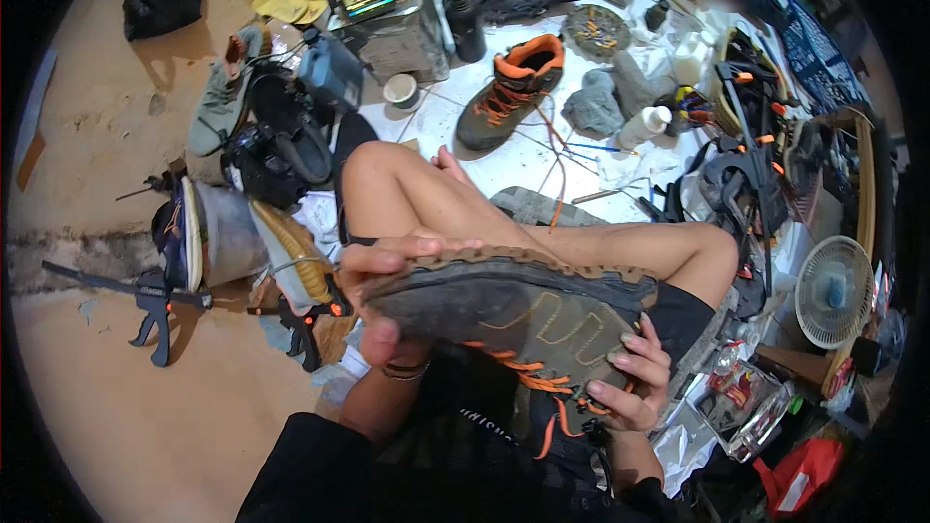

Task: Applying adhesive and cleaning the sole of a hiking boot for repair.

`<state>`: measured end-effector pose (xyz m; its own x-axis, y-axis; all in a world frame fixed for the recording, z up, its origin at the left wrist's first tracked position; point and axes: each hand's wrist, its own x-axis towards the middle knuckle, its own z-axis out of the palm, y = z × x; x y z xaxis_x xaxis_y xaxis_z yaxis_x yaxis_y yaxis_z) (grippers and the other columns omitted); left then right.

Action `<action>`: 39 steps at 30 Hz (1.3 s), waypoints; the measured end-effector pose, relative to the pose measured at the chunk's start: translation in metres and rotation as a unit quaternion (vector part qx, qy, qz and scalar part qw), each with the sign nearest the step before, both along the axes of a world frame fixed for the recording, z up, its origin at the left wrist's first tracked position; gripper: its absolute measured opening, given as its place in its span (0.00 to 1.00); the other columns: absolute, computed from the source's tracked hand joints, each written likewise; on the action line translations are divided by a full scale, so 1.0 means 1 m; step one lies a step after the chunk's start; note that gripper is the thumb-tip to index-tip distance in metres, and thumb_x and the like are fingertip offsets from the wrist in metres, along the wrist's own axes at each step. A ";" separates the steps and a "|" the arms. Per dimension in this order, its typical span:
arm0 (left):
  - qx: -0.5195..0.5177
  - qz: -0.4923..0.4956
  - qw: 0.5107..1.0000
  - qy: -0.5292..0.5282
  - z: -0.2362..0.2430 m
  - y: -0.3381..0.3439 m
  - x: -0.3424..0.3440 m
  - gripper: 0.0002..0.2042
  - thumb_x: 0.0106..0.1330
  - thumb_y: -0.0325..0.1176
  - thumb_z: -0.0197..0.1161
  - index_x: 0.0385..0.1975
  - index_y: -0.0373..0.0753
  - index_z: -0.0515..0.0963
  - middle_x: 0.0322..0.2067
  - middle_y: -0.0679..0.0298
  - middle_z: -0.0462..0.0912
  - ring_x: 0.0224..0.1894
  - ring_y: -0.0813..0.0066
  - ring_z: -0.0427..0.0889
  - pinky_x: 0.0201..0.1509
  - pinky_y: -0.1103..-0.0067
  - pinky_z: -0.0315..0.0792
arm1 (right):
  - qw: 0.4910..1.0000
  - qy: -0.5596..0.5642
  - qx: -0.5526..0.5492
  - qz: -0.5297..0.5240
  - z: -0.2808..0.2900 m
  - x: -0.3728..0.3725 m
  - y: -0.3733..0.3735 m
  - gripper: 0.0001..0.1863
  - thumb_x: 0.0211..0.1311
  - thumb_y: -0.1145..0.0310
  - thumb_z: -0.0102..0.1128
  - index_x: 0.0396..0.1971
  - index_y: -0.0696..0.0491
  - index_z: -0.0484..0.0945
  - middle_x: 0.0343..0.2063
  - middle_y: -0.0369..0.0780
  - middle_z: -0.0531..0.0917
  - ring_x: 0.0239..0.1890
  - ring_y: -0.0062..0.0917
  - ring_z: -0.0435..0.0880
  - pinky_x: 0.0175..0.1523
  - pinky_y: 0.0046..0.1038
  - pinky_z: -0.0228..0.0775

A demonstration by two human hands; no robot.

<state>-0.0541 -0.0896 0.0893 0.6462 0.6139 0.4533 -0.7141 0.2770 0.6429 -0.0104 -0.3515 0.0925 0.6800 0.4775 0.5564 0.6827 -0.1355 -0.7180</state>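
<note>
A dark olive hiking boot (504, 315) with orange laces is held upside down across my lap. Its brown lugged sole faces up and away from me, and the laces dangle below. My left hand (380, 260) grips the toe end, fingers over the sole edge and thumb beneath. At the other end, my right hand (635, 383) is wrapped around the heel and ankle part. A similar boot (499, 107) with orange lining stands upright on the white floor beyond my crossed legs, one lace trailing toward me.
Shoes, including a grey sneaker (218, 107), and a bar clamp (153, 305) lie on the left. Farther off are a metal tin (392, 34), a dark bottle (463, 24) and a small tub (400, 92). Right: a white bottle (644, 126), more clamps (751, 155) and a fan (833, 292).
</note>
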 end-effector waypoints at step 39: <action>0.581 -0.257 0.677 0.371 -0.022 0.018 0.114 0.11 0.61 0.33 0.65 0.38 0.33 0.83 0.39 0.57 0.84 0.45 0.62 0.78 0.54 0.71 0.68 | 0.862 -0.080 -0.252 -0.433 0.046 0.037 -0.134 0.11 0.38 0.77 0.73 0.26 0.53 0.82 0.22 0.36 0.80 0.27 0.30 0.78 0.45 0.35 0.70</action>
